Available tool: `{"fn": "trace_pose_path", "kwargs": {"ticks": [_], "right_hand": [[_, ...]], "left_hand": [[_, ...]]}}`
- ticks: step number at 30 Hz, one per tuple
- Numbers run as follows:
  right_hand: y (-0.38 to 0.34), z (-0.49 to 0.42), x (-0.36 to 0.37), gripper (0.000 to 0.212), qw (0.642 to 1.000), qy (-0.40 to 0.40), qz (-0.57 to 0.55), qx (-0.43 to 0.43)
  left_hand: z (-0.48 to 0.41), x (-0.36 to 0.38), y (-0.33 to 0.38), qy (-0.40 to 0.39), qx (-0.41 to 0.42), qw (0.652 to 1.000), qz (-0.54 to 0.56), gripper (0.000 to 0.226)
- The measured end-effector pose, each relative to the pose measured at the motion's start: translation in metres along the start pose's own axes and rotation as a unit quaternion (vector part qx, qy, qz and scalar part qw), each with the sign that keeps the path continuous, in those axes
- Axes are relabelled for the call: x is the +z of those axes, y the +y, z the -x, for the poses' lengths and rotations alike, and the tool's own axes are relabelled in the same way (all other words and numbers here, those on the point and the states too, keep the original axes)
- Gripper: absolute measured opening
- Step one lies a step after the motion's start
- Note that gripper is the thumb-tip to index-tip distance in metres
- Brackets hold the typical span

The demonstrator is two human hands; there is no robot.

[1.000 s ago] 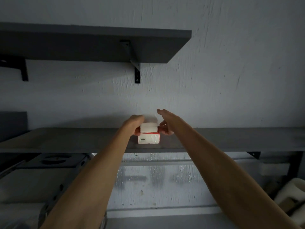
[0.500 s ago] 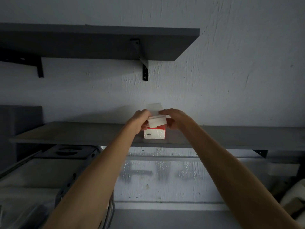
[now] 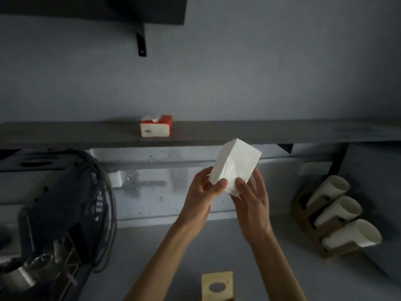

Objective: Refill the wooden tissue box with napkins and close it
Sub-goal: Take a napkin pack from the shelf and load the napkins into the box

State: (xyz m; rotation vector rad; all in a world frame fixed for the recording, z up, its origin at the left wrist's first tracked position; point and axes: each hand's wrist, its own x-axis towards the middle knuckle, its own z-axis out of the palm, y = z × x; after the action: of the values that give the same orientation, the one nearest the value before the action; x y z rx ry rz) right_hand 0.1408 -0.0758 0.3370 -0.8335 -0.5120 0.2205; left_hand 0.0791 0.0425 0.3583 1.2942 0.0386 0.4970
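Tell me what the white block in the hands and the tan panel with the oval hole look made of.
The white block: soft matte paper, likely stacked napkins; its front face creases where the left hand and right hand hold it. The tan panel: probably pale unpainted wood, flat and rigid with a clean oval cutout; the dim view leaves cardboard possible.

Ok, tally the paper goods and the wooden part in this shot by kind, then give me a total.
napkin stack, held up in front: 1
red and white napkin pack on the shelf: 1
white cup stacks at the right: 3
wooden piece with an oval slot, bottom edge: 1
Total: 6
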Motion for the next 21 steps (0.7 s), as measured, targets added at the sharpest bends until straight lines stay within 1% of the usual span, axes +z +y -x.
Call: {"fn": "trace_pose_path", "kwargs": {"ticks": [4, 7, 9, 11, 14, 16, 18, 21], "right_hand": [[0.006, 0.050, -0.089, 0.061, 0.998, 0.015, 0.043, 0.048], [-0.008, 0.078, -0.160, 0.074, 0.990, 0.007, 0.106, 0.088], [-0.024, 0.092, -0.203, 0.083, 0.980, 0.021, 0.162, 0.115], [-0.040, 0.101, -0.245, 0.086, 0.969, 0.021, 0.214, 0.123], [-0.051, 0.107, -0.298, 0.088, 0.946, -0.029, 0.289, 0.148], [-0.045, 0.113, -0.331, 0.086, 0.922, -0.070, 0.338, 0.178], [-0.029, 0.118, -0.356, 0.079, 0.897, -0.091, 0.389, 0.190], [0.009, 0.132, -0.397, 0.066, 0.858, -0.090, 0.454, 0.225]], "left_hand": [[0.038, 0.046, -0.071, 0.031, -0.037, 0.996, -0.073, 0.047], [0.057, 0.072, -0.115, -0.015, -0.045, 0.987, -0.157, 0.047], [0.066, 0.088, -0.138, -0.043, -0.042, 0.974, -0.219, 0.050], [0.073, 0.105, -0.159, -0.060, -0.021, 0.956, -0.285, 0.048], [0.078, 0.125, -0.196, -0.088, 0.015, 0.922, -0.377, 0.046], [0.083, 0.136, -0.231, -0.098, 0.009, 0.905, -0.413, 0.047], [0.090, 0.139, -0.263, -0.103, -0.012, 0.896, -0.431, 0.048], [0.104, 0.140, -0.325, -0.093, -0.069, 0.891, -0.439, 0.050]]}}
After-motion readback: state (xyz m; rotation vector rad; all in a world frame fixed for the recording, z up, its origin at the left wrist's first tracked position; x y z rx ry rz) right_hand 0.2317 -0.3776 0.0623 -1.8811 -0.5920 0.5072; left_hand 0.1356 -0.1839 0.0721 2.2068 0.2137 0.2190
